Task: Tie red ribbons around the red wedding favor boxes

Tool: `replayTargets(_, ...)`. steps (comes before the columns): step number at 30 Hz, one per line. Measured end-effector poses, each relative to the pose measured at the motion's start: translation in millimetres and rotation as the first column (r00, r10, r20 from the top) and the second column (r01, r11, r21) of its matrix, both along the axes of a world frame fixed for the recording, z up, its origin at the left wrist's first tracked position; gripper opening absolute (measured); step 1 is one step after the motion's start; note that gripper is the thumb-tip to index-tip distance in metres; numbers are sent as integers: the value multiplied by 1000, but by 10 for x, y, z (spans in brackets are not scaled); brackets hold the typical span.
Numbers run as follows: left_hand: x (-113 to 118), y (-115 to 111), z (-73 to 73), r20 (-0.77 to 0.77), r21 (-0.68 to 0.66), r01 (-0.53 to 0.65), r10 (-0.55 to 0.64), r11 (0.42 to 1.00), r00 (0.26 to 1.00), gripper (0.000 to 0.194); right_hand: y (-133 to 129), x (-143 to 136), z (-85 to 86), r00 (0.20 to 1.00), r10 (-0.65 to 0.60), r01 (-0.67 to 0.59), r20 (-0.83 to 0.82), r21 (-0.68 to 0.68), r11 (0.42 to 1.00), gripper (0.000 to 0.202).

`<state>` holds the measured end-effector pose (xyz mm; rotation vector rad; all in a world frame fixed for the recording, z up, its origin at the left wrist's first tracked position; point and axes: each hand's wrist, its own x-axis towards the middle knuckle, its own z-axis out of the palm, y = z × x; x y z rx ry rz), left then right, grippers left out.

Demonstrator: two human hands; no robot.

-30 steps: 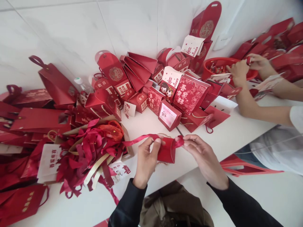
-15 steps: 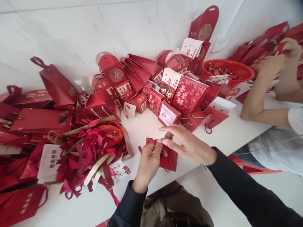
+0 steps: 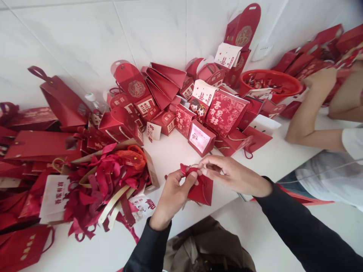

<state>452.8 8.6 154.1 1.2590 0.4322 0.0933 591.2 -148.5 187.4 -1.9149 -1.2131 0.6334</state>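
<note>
A small red gift box (image 3: pixel 206 190) lies near the table's front edge, with a twisted cord showing at its lower side. My left hand (image 3: pixel 176 192) is closed on the box's top, thumb pressing down on a red ribbon (image 3: pixel 185 169) there. Just to the right, my right hand (image 3: pixel 231 173) pinches at the ribbon with thumb and forefinger; its fingers partly hide the spot. Left of my hands, a cardboard box (image 3: pixel 152 172) overflows with red, maroon and cream ribbons (image 3: pixel 113 173). A small box with a pale pink panel (image 3: pixel 200 139) stands behind my hands.
Many red gift boxes and bags (image 3: pixel 227 113) crowd the white table (image 3: pixel 170 151) along the tiled wall. A red basin (image 3: pixel 295 87) of small wrapped pieces stands back right. At the right edge, another person's arm (image 3: pixel 306 109) reaches over more red bags (image 3: pixel 295 64).
My right hand, fingers spread before, has closed into a pinch at the ribbon. My left hand still grips the box top. The other person's hands have shifted at the right.
</note>
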Motion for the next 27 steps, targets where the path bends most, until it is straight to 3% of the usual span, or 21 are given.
replayTargets(4,-14,15,-31,-6,30,1,-1,1000,1000,47,-12,-1,21,994,-103,101,38,41,994,18)
replayTargets(9,-22,-1,-13,-5,55,58,-58,997,998,47,55,-10,-61,989,23,-41,144,125,991,22)
replayTargets(11,-23,-6,4,-15,56,67,-66,996,998,48,83,-14,-73,989,30,-47,142,112,993,18)
replayTargets(15,-22,-9,25,5,-13,34,-34,999,999,45,-23,-61,69,993,-98,98,63,13,995,19)
replayTargets(19,-22,-13,28,40,34,27,-28,999,999,30,-203,-104,171,992,79,-96,-103,-165,982,34)
replayTargets(21,-15,-31,7,48,152,-5,-2,988,999,19,-221,-100,116,994,10,-22,-109,-112,993,36)
replayTargets(24,8,-85,-72,166,442,-160,94,883,982,15,-139,-82,-48,973,-147,146,-177,-18,989,36)
replayTargets(27,37,-153,-182,319,659,-273,69,700,945,24,-12,-83,-181,961,-80,72,-263,-39,997,34)
